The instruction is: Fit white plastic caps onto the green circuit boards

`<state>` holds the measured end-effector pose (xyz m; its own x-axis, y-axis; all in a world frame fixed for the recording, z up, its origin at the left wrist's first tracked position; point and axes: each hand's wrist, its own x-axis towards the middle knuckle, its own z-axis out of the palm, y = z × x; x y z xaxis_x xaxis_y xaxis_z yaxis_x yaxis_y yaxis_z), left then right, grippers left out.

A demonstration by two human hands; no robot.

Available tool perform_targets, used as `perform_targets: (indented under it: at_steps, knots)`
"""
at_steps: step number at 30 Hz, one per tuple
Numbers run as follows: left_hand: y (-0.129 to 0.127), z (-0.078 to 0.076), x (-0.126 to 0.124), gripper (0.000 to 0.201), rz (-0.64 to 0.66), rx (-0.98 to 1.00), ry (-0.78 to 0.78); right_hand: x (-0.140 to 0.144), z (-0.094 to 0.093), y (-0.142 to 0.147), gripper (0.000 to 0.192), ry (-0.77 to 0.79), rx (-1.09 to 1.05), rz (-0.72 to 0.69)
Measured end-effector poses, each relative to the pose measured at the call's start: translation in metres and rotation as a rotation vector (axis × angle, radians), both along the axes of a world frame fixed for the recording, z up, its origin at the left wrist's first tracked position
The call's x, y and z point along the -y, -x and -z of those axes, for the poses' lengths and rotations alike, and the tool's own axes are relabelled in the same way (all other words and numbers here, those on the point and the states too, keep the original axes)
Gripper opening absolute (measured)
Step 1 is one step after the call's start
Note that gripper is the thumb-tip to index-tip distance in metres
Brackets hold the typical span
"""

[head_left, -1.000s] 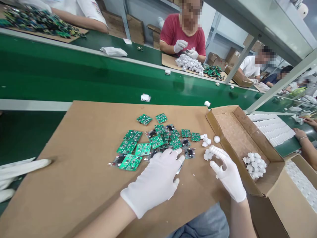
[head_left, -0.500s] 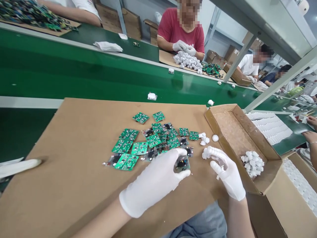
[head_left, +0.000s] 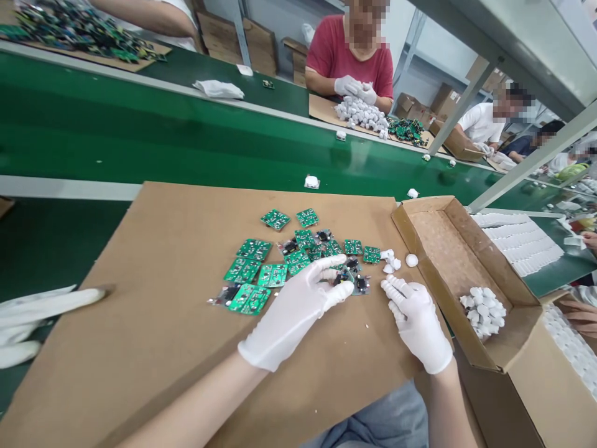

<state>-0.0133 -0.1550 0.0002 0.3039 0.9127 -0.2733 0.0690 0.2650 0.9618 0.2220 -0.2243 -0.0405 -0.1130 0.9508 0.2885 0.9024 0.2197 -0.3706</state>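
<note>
A brown cardboard sheet (head_left: 153,298) serves as the work surface, and everything else is placed against it. Near its far middle lies a loose scatter of small green circuit boards (head_left: 261,274), spread flat and mostly not stacked, so single pieces can be picked off. The gloved left hand (head_left: 293,311) reaches into the near right edge of that scatter; its thumb and fingers are pinched around one small board with dark components (head_left: 346,277), which sits at the fingertips just above the sheet, tilted toward the other hand. The gloved right hand (head_left: 417,320) rests on the sheet's right part, just beside the held board, fingers curled loosely; whether it grips a white part I cannot tell, as glove and part share a colour. A few small white plastic caps (head_left: 390,261) lie just beyond it, within reach of both hands.

Touching the sheet's right edge is an open cardboard box (head_left: 508,348) with a heap of white caps (head_left: 482,310) in its near corner, kept close as a supply. Beyond the sheet's far edge runs a green conveyor belt (head_left: 140,143) carrying single white pieces (head_left: 311,182). Across it a person in a red shirt (head_left: 349,59) handles a pile of white parts with gloved hands. Off the sheet's left edge lie spare white gloves (head_left: 32,314).
</note>
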Motion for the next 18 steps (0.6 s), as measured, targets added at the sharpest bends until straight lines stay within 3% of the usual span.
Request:
perform_targets:
  at_steps: [5,8,11,18]
  knots:
    - [-0.003,-0.005,0.002,0.051,-0.023,0.111,0.080,-0.004,0.000,0.004,0.062,0.020,0.148,0.001]
    - [-0.004,-0.014,0.005,0.048,-0.037,0.197,0.146,-0.008,0.002,0.003,0.047,-0.004,0.147,0.059]
    - [-0.003,-0.017,0.006,0.042,-0.041,0.254,0.170,-0.009,0.002,-0.001,0.029,-0.064,0.079,0.120]
    - [-0.005,-0.013,0.009,0.040,0.025,0.347,0.224,-0.001,-0.011,-0.002,0.024,-0.100,-0.209,0.211]
